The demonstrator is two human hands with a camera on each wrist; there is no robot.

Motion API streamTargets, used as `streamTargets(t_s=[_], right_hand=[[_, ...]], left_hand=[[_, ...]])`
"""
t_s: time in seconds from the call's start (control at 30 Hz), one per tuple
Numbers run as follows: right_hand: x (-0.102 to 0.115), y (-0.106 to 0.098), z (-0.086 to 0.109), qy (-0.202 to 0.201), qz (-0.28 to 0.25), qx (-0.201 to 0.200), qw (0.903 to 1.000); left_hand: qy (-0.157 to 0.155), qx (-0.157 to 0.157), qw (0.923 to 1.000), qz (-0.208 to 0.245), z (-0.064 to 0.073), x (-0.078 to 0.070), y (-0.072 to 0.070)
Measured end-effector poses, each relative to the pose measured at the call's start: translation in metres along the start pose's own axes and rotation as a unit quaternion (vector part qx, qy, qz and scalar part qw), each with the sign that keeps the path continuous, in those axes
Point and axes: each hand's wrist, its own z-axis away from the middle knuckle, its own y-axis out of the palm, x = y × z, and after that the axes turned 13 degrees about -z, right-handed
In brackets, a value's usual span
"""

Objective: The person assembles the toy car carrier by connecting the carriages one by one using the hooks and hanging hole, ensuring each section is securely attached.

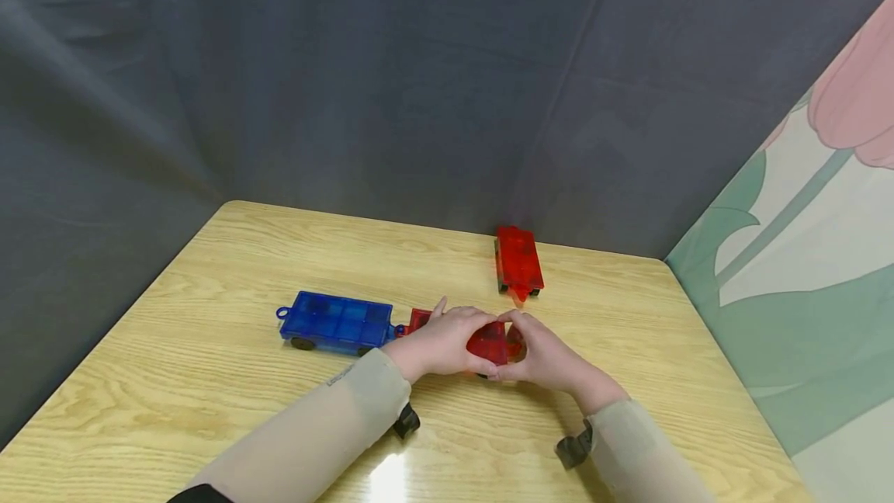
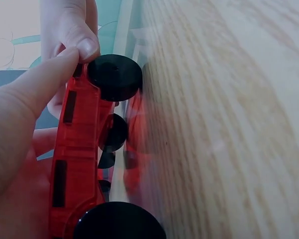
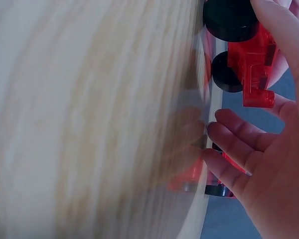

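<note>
A translucent red toy train car (image 1: 489,342) with black wheels stands on the table between both hands and is partly covered by them. My left hand (image 1: 443,340) holds it from above, thumb along the near side. At its right end my right hand (image 1: 548,354) pinches it between thumb and index finger, the two thumbs meeting near a wheel (image 2: 114,77). The other right fingers (image 3: 234,144) spread past the car's end hook (image 3: 259,98). A translucent blue toy train car (image 1: 338,321) joins the red car's left end at the coupling.
Another red toy train car (image 1: 518,258) stands near the back edge of the light wooden table (image 1: 230,410). Behind the table hangs a dark cloth (image 1: 391,99). A flower-painted wall (image 1: 803,254) runs along the right side.
</note>
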Motion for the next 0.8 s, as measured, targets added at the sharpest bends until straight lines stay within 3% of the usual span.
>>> streamTargets(t_s=[0.5, 0.8], right_hand=[[0.001, -0.006, 0.002, 0.011, -0.004, 0.012, 0.9999], [0.001, -0.023, 0.013, 0.065, 0.001, 0.028, 0.9975]], left_hand=[[-0.003, -0.003, 0.9995, 0.031, 0.000, 0.004, 0.000], [-0.007, 0.004, 0.9998, 0.020, 0.000, 0.002, 0.001]])
